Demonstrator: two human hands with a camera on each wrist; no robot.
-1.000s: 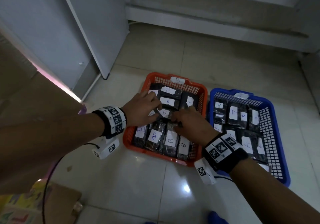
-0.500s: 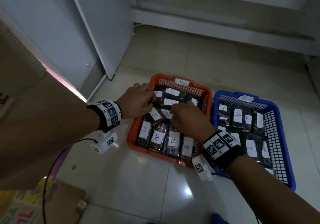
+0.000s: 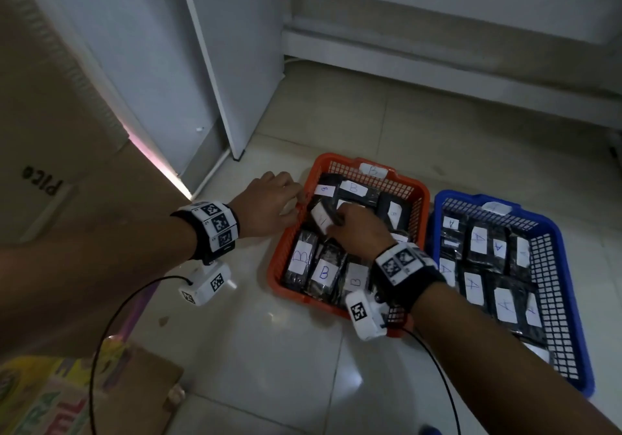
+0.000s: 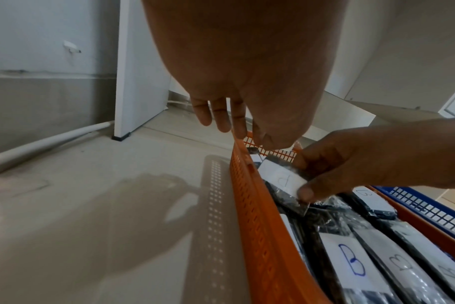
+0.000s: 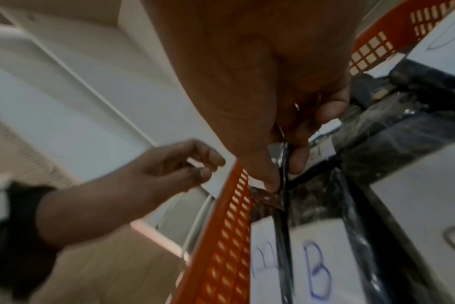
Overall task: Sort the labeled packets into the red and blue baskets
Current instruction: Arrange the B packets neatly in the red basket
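My right hand reaches forward over the red basket, wrist bent down, thumb and forefinger pinching one black packet by its edge so it tilts up above the others near the basket's left wall. Its white label faces up; from the left wrist view the letter looks like a B, though it is partly under my thumb. My left hand is stretched out beside it, hovering at the basket's left rim, its fingers loosely extended and slightly curled, holding nothing. The rest of the B packets lie flat in rows in the red basket (a B tag sits on its far rim). The blue basket stands just to the right on the tiled floor, touching or nearly touching the red one, filled with A packets
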